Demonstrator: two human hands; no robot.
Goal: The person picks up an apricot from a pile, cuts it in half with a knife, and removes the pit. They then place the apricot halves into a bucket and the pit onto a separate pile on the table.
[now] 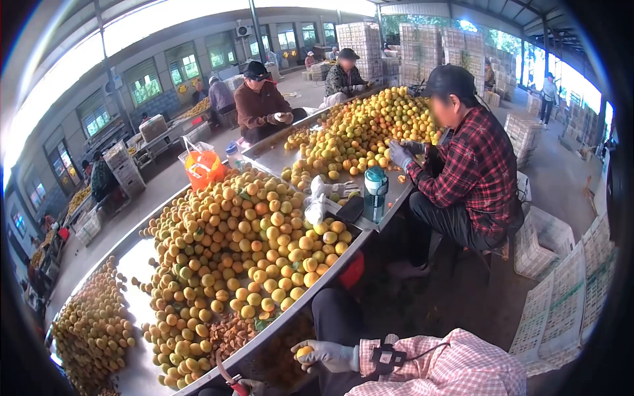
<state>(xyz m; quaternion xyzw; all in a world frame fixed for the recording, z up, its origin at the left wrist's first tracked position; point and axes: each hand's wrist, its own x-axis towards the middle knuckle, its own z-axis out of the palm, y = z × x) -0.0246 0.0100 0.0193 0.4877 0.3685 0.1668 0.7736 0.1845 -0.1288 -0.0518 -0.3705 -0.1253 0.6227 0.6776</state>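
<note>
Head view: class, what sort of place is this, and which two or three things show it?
Probably a fruit sorting shed: long metal tables heaped with yellow-orange fruit, gloved workers seated alongside, stacked crates behind.

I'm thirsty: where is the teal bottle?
Head view, centre-right: the teal bottle stands on the metal table's right-hand edge, just left of the person in red plaid.

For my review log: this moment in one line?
right hand: holds orange fruit | left hand: at frame edge by red-handled tool, grip unclear | table: fruit pile
</note>
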